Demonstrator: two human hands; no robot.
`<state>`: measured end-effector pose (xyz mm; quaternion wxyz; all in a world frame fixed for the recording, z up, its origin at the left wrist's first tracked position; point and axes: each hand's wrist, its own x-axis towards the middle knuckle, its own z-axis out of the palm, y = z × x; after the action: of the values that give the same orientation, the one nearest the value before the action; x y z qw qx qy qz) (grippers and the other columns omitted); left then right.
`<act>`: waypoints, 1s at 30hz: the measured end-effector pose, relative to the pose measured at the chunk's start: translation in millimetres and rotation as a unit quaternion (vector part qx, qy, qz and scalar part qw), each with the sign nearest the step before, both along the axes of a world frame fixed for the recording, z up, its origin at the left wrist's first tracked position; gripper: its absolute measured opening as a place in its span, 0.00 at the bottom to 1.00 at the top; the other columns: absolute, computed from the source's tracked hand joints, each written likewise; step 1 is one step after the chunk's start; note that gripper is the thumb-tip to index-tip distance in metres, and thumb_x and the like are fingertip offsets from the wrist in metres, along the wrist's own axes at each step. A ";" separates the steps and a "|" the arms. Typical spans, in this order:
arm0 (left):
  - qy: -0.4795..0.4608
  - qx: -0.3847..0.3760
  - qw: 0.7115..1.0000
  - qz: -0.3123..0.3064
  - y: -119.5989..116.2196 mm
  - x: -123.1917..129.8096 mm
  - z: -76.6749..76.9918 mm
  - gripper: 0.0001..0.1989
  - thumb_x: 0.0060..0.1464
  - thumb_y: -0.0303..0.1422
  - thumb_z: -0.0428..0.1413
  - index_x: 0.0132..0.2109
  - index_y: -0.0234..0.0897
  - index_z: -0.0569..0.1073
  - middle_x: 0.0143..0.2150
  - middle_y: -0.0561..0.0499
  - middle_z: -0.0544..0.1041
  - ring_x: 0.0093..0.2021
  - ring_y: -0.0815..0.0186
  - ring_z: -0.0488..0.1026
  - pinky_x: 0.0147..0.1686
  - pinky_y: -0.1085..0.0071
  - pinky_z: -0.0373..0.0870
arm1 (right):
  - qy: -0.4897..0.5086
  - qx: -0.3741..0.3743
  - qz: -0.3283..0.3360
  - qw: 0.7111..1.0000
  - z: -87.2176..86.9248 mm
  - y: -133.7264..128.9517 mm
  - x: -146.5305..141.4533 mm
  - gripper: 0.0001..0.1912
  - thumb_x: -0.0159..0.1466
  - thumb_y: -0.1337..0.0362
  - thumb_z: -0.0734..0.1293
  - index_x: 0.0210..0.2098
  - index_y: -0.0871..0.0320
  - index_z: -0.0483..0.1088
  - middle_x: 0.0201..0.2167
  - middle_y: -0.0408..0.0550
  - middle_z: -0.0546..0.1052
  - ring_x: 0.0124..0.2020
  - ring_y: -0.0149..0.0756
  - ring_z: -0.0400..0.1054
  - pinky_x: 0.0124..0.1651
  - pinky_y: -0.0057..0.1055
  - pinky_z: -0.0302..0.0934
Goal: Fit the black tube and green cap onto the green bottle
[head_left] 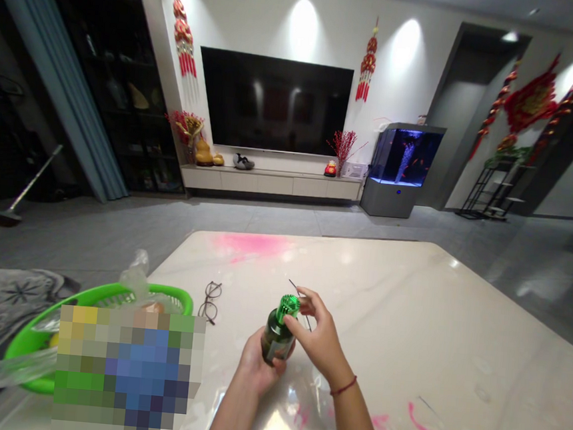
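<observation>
A small dark green glass bottle with a label is wrapped in my left hand, held tilted above the table. On its top sits a shiny green ribbed cap. My right hand closes on that cap from the right, thumb against its near side and fingers curled behind. A thin dark stick passes behind the right fingers; whether they grip it or it lies on the table, I cannot tell. Eyeglasses with thin dark frames lie on the table left of the bottle.
The pale table has a pink stain at its far edge and pink smears at the near right. A green basket with plastic bags stands at left, partly blurred out. Beyond are a television and a fish tank.
</observation>
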<state>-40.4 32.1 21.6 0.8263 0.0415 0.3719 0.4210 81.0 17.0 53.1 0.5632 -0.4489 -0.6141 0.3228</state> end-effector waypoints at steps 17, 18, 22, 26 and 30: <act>0.015 0.013 1.000 -0.013 -7.3 8.5 6.4 0.11 0.53 0.31 0.46 0.25 0.32 0.65 0.12 0.54 0.63 0.11 0.73 0.60 0.06 0.83 0.51 | 0.051 -0.024 0.027 0.998 4.6 -5.0 -9.9 0.28 0.48 0.65 0.69 0.49 0.56 0.64 0.40 0.50 0.75 0.42 0.40 0.69 0.48 0.37 0.62; 0.019 0.012 1.000 -0.014 -7.8 8.9 7.9 0.11 0.53 0.31 0.45 0.25 0.32 0.65 0.12 0.54 0.63 0.10 0.73 0.60 0.06 0.83 0.51 | 0.044 -0.026 0.017 0.999 4.5 -4.6 -10.2 0.26 0.48 0.65 0.70 0.47 0.56 0.65 0.40 0.50 0.75 0.42 0.40 0.69 0.48 0.37 0.62; 0.030 0.012 0.999 -0.012 -10.0 9.8 13.7 0.12 0.54 0.30 0.44 0.25 0.32 0.65 0.12 0.54 0.63 0.10 0.74 0.60 0.05 0.83 0.51 | 0.016 -0.016 -0.006 1.000 3.5 -2.9 -7.2 0.23 0.47 0.65 0.70 0.44 0.56 0.68 0.42 0.49 0.73 0.45 0.42 0.66 0.50 0.38 0.60; 0.024 0.017 0.999 -0.015 -10.5 8.1 16.3 0.11 0.53 0.30 0.44 0.25 0.32 0.65 0.13 0.53 0.64 0.11 0.72 0.61 0.06 0.83 0.50 | 0.009 -0.001 -0.003 1.000 3.2 -1.8 -0.4 0.25 0.46 0.64 0.71 0.44 0.56 0.68 0.43 0.49 0.72 0.46 0.41 0.65 0.51 0.38 0.59; 0.016 0.010 1.000 0.009 -9.0 3.9 18.3 0.08 0.51 0.29 0.46 0.27 0.33 0.65 0.15 0.52 0.66 0.15 0.68 0.67 0.06 0.84 0.49 | 0.029 0.012 0.023 0.999 1.5 -0.2 5.7 0.23 0.47 0.65 0.71 0.44 0.57 0.68 0.40 0.48 0.74 0.43 0.39 0.67 0.50 0.38 0.61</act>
<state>-36.6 23.1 39.9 0.8156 0.0527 0.3818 0.4316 86.6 16.7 54.7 0.5784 -0.4183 -0.6117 0.3410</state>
